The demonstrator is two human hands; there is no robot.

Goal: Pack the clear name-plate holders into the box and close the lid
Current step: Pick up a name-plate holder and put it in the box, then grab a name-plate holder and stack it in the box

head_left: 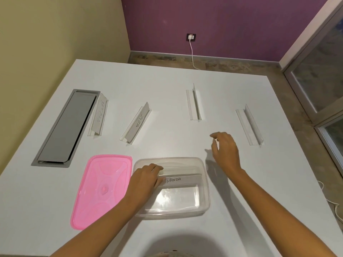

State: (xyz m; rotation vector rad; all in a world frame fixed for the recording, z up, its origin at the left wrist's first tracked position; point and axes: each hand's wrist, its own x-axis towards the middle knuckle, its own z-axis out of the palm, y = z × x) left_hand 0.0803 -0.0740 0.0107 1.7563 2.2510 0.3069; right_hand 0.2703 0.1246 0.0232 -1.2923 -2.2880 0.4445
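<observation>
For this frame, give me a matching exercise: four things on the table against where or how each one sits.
Things:
1. PANDA holder
2. pink lid
3. ZEBRA holder
4. right hand

States:
A. flat on the table, left of the clear box
B. inside the box, held by the left hand
C. empty, hovering above the table
D. standing out on the table, not packed

Pairs: 1-B, 2-A, 3-D, 4-C

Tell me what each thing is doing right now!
Clear box: open, lid off.
Pink lid: flat on table, left of box.
PANDA holder: in box, held.
Left hand: gripping PANDA holder.
Right hand: empty, raised over table.
ZEBRA holder: standing on table.
Three other holders: on table, unpacked.
Grey hatch: closed.
</observation>
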